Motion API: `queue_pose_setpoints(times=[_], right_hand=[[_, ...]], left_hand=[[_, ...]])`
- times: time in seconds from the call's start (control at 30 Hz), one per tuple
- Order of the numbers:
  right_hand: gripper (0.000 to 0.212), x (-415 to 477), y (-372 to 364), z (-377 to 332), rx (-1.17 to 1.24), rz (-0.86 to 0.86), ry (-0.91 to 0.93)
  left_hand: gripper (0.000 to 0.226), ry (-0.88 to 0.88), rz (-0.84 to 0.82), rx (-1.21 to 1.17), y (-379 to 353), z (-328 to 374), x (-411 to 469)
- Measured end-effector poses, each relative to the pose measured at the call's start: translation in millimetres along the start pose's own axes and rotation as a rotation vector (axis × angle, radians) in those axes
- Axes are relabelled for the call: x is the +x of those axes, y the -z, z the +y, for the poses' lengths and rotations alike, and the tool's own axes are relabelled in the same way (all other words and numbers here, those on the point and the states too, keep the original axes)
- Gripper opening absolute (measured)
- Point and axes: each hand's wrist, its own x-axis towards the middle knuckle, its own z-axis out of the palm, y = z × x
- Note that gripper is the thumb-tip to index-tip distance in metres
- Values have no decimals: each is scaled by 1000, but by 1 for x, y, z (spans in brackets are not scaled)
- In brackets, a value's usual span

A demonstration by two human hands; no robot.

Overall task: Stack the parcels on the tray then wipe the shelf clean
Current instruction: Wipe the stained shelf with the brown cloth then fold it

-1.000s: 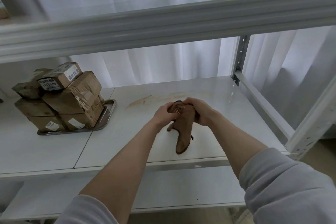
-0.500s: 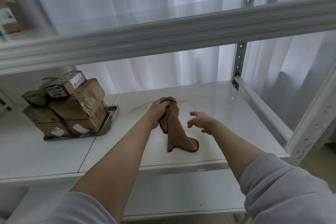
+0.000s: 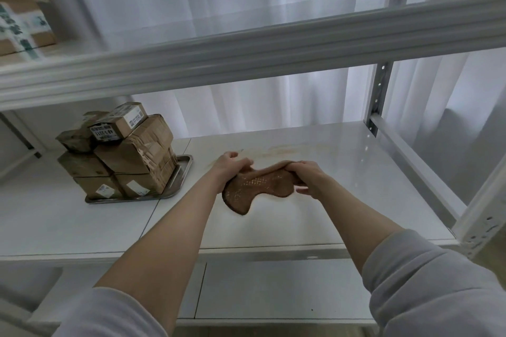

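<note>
now the right hand (image 3: pixel 306 176) grips the cloth (image 3: pixel 257 186) again, left hand (image 3: pixel 228 169) clutching its other end; stain (image 3: pixel 276 149) beyond them unwiped.

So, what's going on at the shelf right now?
The parcels sit stacked on the metal tray at the left of the shelf. The person grips a brown cloth spread between the left hand and right hand, over the shelf. A brownish smear lies behind the hands, so wiping isn't finished.

A storeroom: white metal racking (image 3: pixel 379 107) holding labelled cardboard parcels (image 3: pixel 128 150).
</note>
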Motion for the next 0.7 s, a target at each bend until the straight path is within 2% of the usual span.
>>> queue_pose_setpoints(times=[0.07, 0.13, 0.2, 0.3, 0.37, 0.47, 0.53, 0.57, 0.6, 0.63, 0.7], right_hand=[[8, 2, -2, -5, 39, 9, 2], [4, 2, -2, -9, 26, 37, 33], [8, 4, -2, -13, 16, 52, 49], [7, 6, -2, -18, 46, 41, 78], [8, 8, -5, -20, 79, 35, 87], [24, 18, -11, -17, 102, 98, 92], [42, 29, -15, -9, -17, 184, 122], [51, 32, -17, -4, -141, 220, 141], [56, 31, -20, 0, -291, 239, 161], [55, 30, -23, 6, -435, 244, 189], [38, 28, -31, 17, -684, 198, 249]], left_hand=[[61, 7, -102, 85, 6, -1, -2], [42, -14, -179, 268, 11, -3, -2], [25, -60, -120, 291, 16, -6, -2], [27, -107, 8, 189, 18, -7, 0], [33, -100, 19, 144, 19, -6, -1], [34, -84, 20, 142, 16, -10, 1], [26, -92, 76, 303, 12, -22, 6], [18, -91, 99, 422, 10, -29, 8], [20, -91, 112, 524, 7, -36, 8], [29, -100, 108, 589, 4, -42, 6], [34, -179, 55, 651, -6, -50, 1]])
